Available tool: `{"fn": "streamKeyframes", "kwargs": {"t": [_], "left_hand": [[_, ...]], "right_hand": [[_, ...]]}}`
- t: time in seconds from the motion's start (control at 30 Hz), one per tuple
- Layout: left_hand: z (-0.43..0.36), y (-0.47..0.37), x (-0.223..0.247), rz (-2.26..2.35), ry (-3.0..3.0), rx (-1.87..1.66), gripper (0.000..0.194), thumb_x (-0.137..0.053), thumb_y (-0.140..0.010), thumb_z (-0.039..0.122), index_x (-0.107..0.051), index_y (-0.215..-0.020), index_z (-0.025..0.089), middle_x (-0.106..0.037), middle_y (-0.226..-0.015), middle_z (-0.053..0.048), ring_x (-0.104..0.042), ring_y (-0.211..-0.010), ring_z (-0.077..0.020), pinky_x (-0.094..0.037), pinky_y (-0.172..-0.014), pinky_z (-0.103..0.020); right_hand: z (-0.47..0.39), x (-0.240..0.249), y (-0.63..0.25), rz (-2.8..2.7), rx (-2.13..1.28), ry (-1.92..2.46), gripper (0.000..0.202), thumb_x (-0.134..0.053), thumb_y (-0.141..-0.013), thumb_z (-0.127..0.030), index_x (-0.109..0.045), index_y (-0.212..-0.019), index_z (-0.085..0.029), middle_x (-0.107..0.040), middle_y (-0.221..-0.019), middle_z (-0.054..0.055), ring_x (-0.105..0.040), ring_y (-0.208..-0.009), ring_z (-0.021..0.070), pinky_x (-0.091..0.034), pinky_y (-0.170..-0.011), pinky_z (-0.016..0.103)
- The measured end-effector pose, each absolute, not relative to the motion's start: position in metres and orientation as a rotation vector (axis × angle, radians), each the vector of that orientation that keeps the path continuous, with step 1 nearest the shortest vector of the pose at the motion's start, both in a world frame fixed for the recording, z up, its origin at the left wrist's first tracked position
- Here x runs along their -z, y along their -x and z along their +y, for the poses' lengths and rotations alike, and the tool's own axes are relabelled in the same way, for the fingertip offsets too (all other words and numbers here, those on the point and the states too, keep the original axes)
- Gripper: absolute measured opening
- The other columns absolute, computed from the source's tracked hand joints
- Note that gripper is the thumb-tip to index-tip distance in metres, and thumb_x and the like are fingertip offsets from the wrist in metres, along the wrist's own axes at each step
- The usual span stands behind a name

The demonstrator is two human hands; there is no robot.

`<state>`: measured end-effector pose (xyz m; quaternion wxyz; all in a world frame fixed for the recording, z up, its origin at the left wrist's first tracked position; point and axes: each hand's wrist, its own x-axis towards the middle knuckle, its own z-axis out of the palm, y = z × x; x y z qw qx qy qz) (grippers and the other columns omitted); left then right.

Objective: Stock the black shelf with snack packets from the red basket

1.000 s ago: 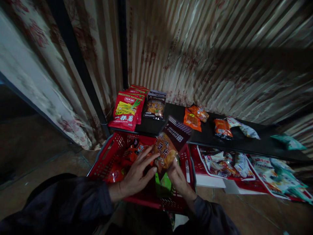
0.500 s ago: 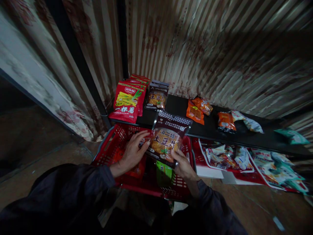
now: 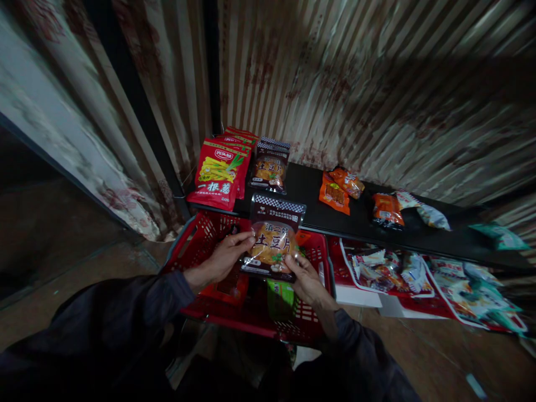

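Note:
A dark brown bag of potato chips point(image 3: 274, 237) with a checkered top edge is held upright over the red basket point(image 3: 184, 245). My left hand point(image 3: 224, 259) pinches its left side, thumb in front. At the lower right corner my right hand point(image 3: 307, 279) grips it, thumb on the front face. Behind the held bag, similar brown chip bags point(image 3: 270, 166) stand on the black shelf point(image 3: 347, 220). Beside them on the left lean red snack bags point(image 3: 220, 173). Inside the basket lie a green packet point(image 3: 281, 298) and an orange-red packet point(image 3: 226, 290), partly hidden by my hands.
Orange snack packets point(image 3: 335, 192) and another orange packet point(image 3: 388, 209) lie farther right on the shelf, with a teal packet point(image 3: 500, 235) near its end. Baskets of small packets point(image 3: 389, 268) sit below. A dark post point(image 3: 134, 100) and striped curtain point(image 3: 268, 67) border the shelf.
The chip bag has shifted slightly left and turned upright, facing me squarely. My left hand has closed on its left edge; my right hand has kept its grip at the lower right.

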<state>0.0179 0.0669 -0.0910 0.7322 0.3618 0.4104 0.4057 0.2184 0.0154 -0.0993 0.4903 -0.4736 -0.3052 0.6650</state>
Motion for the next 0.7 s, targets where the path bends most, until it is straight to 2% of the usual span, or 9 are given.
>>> {"fn": "streamKeyframes", "kwargs": {"t": [0.27,0.5,0.57,0.7], "left_hand": [[0.071,-0.019,0.099,1.035,-0.978,-0.974,0.063,-0.068,-0.071,0.064,-0.07,-0.112,0.016,-0.076,-0.097,-0.006,-0.068,-0.091,-0.0252,-0.053,-0.082,-0.037],[0.071,-0.019,0.102,1.05,-1.025,-1.004,0.058,-0.064,-0.074,0.064,-0.071,-0.109,0.018,-0.076,-0.098,-0.007,-0.067,-0.096,-0.0269,-0.053,-0.084,-0.038],[0.071,-0.019,0.102,1.065,-1.017,-1.011,0.057,-0.064,-0.073,0.063,-0.072,-0.108,0.019,-0.076,-0.096,-0.007,-0.067,-0.095,-0.0268,-0.053,-0.082,-0.037],[0.069,-0.018,0.103,1.091,-1.035,-0.995,0.051,-0.064,-0.074,0.06,-0.073,-0.101,0.019,-0.076,-0.096,-0.007,-0.067,-0.092,-0.0267,-0.053,-0.08,-0.037]], "right_hand": [[0.015,0.102,-0.22,-0.797,-1.632,1.091,0.045,-0.082,-0.069,-0.039,-0.066,-0.108,-0.025,-0.072,-0.111,0.005,-0.071,-0.096,0.0233,-0.062,-0.074,0.036],[0.016,0.11,-0.219,-0.795,-1.593,1.136,0.036,-0.08,-0.072,-0.042,-0.069,-0.103,-0.026,-0.073,-0.106,0.004,-0.07,-0.093,0.0222,-0.062,-0.067,0.035],[0.017,0.113,-0.218,-0.753,-1.572,1.141,0.035,-0.077,-0.074,-0.048,-0.071,-0.1,-0.025,-0.074,-0.104,0.005,-0.071,-0.091,0.0232,-0.061,-0.07,0.038],[0.021,0.121,-0.219,-0.808,-1.498,1.148,0.036,-0.072,-0.077,-0.053,-0.075,-0.095,-0.022,-0.076,-0.097,0.007,-0.071,-0.093,0.024,-0.056,-0.086,0.041]]}}
